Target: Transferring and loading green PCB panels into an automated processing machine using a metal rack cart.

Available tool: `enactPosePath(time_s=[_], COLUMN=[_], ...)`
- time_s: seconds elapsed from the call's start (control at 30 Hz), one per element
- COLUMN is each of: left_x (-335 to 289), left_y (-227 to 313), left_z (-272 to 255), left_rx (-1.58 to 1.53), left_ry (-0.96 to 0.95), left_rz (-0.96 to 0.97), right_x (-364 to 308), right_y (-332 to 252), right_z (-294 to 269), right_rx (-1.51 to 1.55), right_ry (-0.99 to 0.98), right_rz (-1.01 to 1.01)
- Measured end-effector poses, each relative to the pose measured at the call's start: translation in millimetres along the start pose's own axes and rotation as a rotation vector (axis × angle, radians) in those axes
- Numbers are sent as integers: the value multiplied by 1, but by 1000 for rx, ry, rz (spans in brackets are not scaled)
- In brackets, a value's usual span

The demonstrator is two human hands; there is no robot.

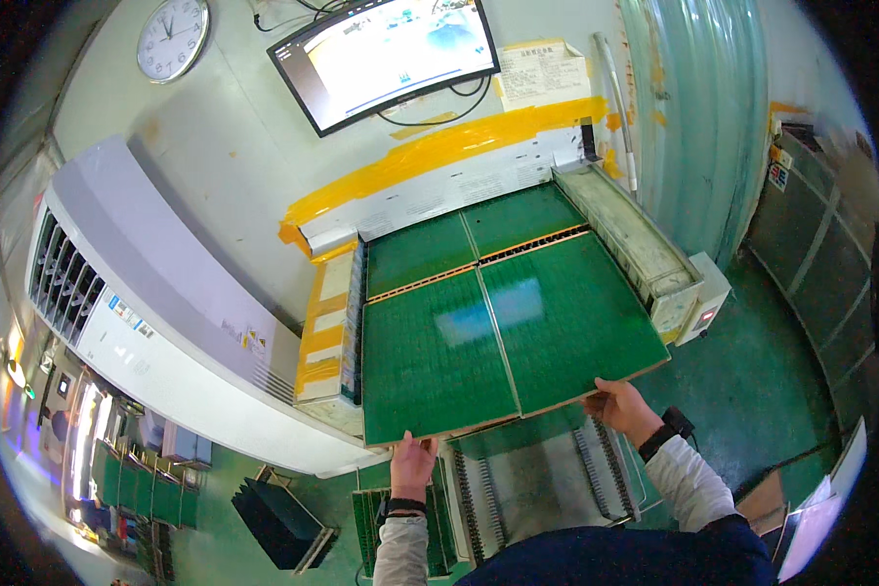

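Observation:
A large flat green panel (430, 366), like a circuit board sheet, lies between two side rails. A pale line runs down its middle, and its glossy surface reflects light. My left hand (413, 461) grips its near edge toward the left corner, thumb on top. Near the right corner, my right hand (620, 408) pinches the same edge, thumb on top, the other fingers mostly hidden beneath. Beyond its far edge, past an orange strip with dark slots, lies another green panel (420, 254). Both my wrists wear dark bands.
A slotted rack (474, 503) stands below the panel, close to my body. Left of it are a rack of green boards (369, 518) and one of dark panels (281, 523). The right rail (635, 244) ends at a control box (703, 298). A white air conditioner (166, 283) stands left.

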State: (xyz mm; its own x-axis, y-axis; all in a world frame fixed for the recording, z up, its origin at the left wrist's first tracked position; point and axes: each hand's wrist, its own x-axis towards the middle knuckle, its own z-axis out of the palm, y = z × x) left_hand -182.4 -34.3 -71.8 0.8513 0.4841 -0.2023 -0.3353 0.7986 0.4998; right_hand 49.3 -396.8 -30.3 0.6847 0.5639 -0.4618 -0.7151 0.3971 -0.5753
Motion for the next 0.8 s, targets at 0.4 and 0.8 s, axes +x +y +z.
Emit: enactPosePath(time_s=[0.4,0.8], left_x=[14,21], left_y=[2,2], left_z=[-12,1], left_rx=[-9,-18], left_ry=[-34,-3], left_rz=[4,6], right_x=[21,29], right_y=[2,-1], right_z=[-5,-4], right_rx=[32,57], right_ry=[-6,-11], right_rz=[-13,-31])
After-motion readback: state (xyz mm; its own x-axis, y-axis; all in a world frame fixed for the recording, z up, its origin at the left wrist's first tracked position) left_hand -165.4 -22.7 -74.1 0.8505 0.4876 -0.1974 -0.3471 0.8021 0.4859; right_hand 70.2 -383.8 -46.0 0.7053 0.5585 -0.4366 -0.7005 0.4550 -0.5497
